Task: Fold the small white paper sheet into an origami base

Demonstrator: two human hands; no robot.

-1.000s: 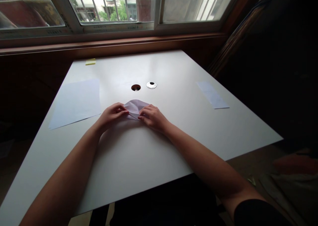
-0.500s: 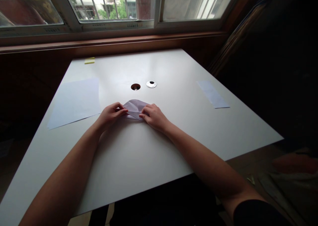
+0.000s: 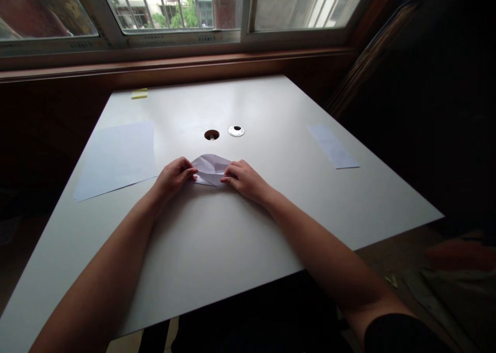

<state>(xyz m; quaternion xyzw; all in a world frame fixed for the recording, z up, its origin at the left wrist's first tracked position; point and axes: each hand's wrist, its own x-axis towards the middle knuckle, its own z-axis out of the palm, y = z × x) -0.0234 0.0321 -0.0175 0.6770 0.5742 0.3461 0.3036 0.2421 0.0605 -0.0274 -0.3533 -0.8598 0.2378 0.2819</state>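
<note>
A small folded piece of white paper (image 3: pixel 211 167) lies on the white table (image 3: pixel 217 239) just in front of a round cable hole. My left hand (image 3: pixel 174 177) pinches its left end with curled fingers. My right hand (image 3: pixel 244 180) presses and grips its right end, fingers bent down onto the fold. Both hands rest on the tabletop, with the paper's raised middle showing between them.
A flat white sheet (image 3: pixel 118 156) lies to the left. A narrow paper strip (image 3: pixel 333 146) lies to the right. Beyond the hands are an open cable hole (image 3: pixel 211 134) and a metal-capped one (image 3: pixel 236 131). A yellow sticky pad (image 3: pixel 139 93) sits at the far left edge, below the window.
My right hand has slid slightly right along the folded paper, and my left fingers shifted a little. The paper stays in place between them.
</note>
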